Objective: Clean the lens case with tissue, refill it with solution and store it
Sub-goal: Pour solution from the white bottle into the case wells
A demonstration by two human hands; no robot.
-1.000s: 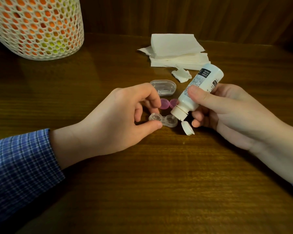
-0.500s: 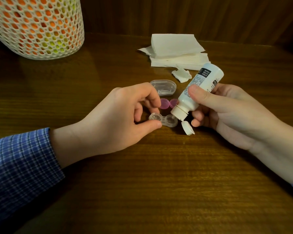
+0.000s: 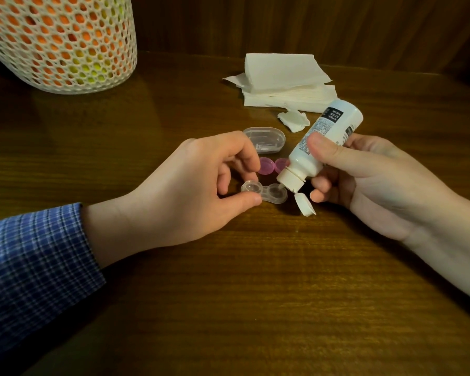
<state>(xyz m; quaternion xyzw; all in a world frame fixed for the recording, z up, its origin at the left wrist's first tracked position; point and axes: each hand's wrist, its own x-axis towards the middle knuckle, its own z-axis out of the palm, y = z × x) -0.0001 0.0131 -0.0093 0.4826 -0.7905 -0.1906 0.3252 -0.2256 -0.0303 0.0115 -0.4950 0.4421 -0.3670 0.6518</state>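
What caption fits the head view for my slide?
Right hand tips solution bottle over lens case, steadied by left hand.

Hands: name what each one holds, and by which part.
Left hand pinches the lens case at its left cup; right hand grips the bottle around its middle.

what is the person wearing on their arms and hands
The left hand is bare, with no ring, watch or glove; its forearm wears a long blue sleeve checked with fine white lines, ending at the wrist. The right hand and wrist are also bare, with only a sliver of blue cloth at the frame's right edge.
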